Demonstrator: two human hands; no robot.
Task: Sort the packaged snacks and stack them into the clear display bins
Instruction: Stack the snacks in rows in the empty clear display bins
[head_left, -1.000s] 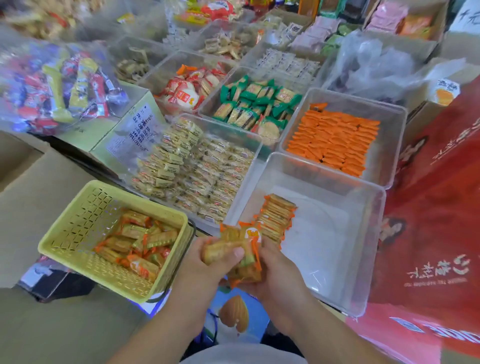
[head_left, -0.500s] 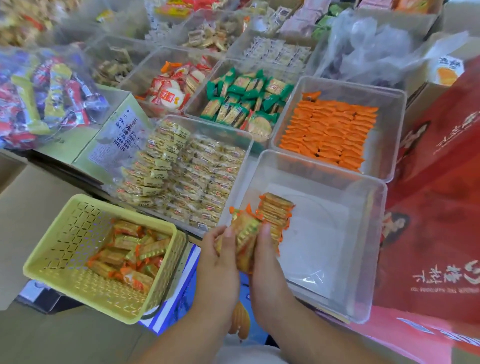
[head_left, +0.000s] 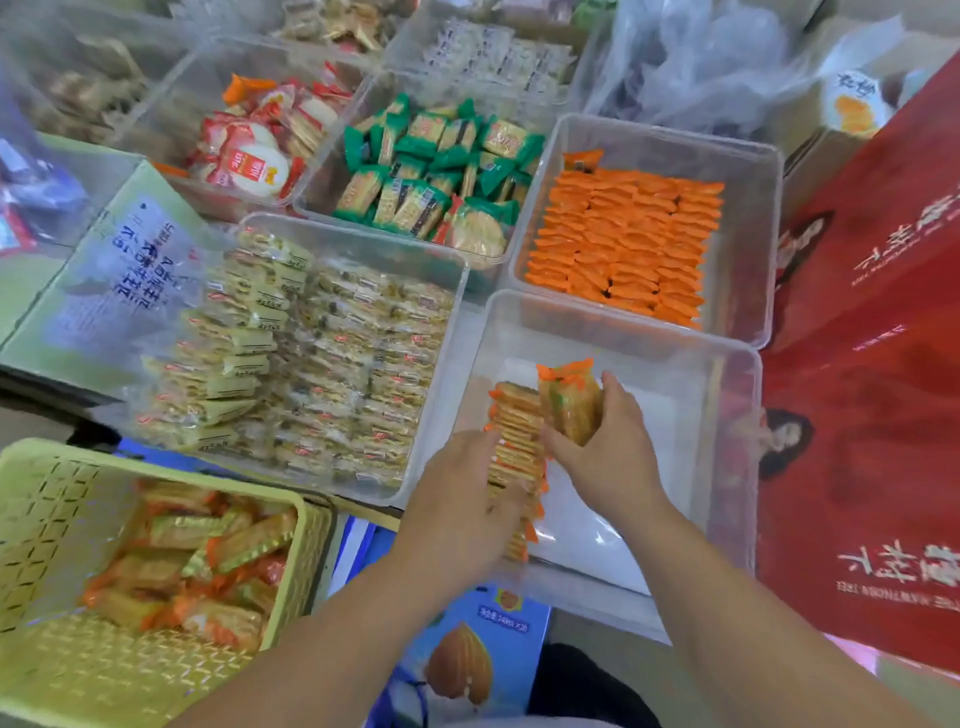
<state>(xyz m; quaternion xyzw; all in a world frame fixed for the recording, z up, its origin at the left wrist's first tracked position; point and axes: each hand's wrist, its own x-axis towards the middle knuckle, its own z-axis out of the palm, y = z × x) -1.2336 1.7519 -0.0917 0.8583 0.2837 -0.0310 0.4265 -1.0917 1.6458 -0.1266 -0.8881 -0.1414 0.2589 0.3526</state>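
Some of the stacked row (head_left: 515, 415) hides behind the flat left hand (head_left: 467, 501); right hand (head_left: 610, 449) grips packets (head_left: 567, 401).

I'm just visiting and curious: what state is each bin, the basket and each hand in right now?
near clear bin: mostly bare, one row of packs along its left wall.
row of packs: standing on edge.
left hand: flat fingers pressing the row.
right hand: gripping a bundle of packs.
orange-pack bin: nearly full, neat rows.
yellow basket: partly filled, loose packs.
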